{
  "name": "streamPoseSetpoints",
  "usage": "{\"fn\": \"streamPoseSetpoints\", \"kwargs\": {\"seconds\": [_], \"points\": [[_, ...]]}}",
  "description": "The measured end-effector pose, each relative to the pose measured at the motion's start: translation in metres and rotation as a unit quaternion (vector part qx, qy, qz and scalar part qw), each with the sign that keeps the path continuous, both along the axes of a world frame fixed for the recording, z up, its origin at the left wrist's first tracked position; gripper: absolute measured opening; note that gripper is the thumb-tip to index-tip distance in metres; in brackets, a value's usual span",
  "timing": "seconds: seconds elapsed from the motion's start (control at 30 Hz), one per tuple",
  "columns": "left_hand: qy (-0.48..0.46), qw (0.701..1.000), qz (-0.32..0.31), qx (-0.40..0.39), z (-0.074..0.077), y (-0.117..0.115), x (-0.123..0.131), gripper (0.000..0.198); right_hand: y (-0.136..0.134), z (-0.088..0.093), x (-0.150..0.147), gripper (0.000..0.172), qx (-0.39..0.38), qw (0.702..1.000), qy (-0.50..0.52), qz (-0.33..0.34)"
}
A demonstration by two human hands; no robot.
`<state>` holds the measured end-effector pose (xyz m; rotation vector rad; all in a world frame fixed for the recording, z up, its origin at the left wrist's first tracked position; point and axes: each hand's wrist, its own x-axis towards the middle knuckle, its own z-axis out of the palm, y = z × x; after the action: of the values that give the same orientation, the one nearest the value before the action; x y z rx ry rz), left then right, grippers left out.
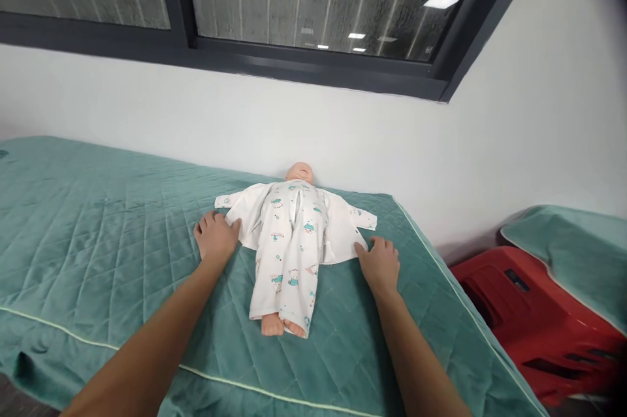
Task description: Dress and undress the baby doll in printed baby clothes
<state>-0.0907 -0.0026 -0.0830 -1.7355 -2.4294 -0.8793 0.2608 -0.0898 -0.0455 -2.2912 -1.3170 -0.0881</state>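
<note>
A baby doll (300,173) lies on its back on a green quilted bed cover (108,234), head toward the wall. It wears white printed trousers (287,260), and an open white printed jacket (337,224) is spread out under it on both sides. My left hand (214,236) rests palm down on the cover, fingertips touching the jacket's left flap. My right hand (379,263) lies flat at the jacket's right lower edge, fingers touching the cloth. The doll's bare feet (279,325) stick out of the trouser legs.
The bed stands against a white wall (392,142) under a dark-framed window (313,70). To the right, beyond the bed's edge, is a red plastic object (529,312) partly under another green cover (568,247).
</note>
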Motion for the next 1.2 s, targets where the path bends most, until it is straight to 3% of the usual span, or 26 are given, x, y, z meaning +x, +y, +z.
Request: {"fn": "streamPoseSetpoints", "kwargs": {"seconds": [0.13, 0.23, 0.4, 0.47, 0.5, 0.57, 0.63, 0.87, 0.97, 1.1, 1.2], "points": [[-0.013, 1.000, 0.011, 0.009, 0.002, 0.007, -0.002, 0.032, 0.003, 0.004, 0.004, 0.032, -0.058, 0.998, 0.007, 0.013], [-0.074, 0.997, 0.013, 0.022, 0.008, 0.007, -0.003, 0.030, 0.014, 0.010, 0.008, 0.024, -0.078, 0.995, 0.048, 0.040], [-0.141, 0.989, 0.011, 0.035, 0.021, 0.001, -0.004, 0.036, 0.036, 0.047, -0.016, 0.026, -0.003, 0.993, 0.068, 0.100], [-0.150, 0.988, 0.003, 0.040, 0.024, -0.002, -0.004, 0.038, 0.036, 0.065, -0.043, 0.028, 0.046, 0.983, 0.064, 0.164], [-0.155, 0.987, 0.000, 0.042, 0.025, -0.002, -0.004, 0.038, 0.033, 0.072, -0.057, 0.026, 0.071, 0.969, 0.055, 0.229], [-0.164, 0.985, 0.000, 0.043, 0.025, -0.002, -0.005, 0.040, 0.026, 0.080, -0.083, 0.020, 0.043, 0.926, 0.007, 0.376], [-0.175, 0.984, 0.010, 0.041, 0.023, 0.000, -0.005, 0.041, 0.018, 0.079, -0.098, 0.018, -0.015, 0.895, -0.038, 0.444], [-0.195, 0.980, 0.030, 0.035, 0.016, 0.006, -0.007, 0.044, 0.006, 0.064, -0.099, 0.031, -0.030, 0.902, -0.019, 0.431], [-0.197, 0.980, 0.028, 0.022, 0.017, 0.005, -0.007, 0.045, 0.010, 0.067, -0.098, 0.041, 0.029, 0.918, 0.026, 0.395], [-0.178, 0.984, 0.009, 0.008, 0.017, 0.006, -0.006, 0.046, 0.041, 0.076, -0.094, 0.043, 0.153, 0.934, 0.175, 0.272], [-0.158, 0.987, 0.004, 0.013, 0.015, 0.006, -0.006, 0.046, 0.086, 0.082, -0.091, 0.034, 0.177, 0.929, 0.235, 0.223]]}}
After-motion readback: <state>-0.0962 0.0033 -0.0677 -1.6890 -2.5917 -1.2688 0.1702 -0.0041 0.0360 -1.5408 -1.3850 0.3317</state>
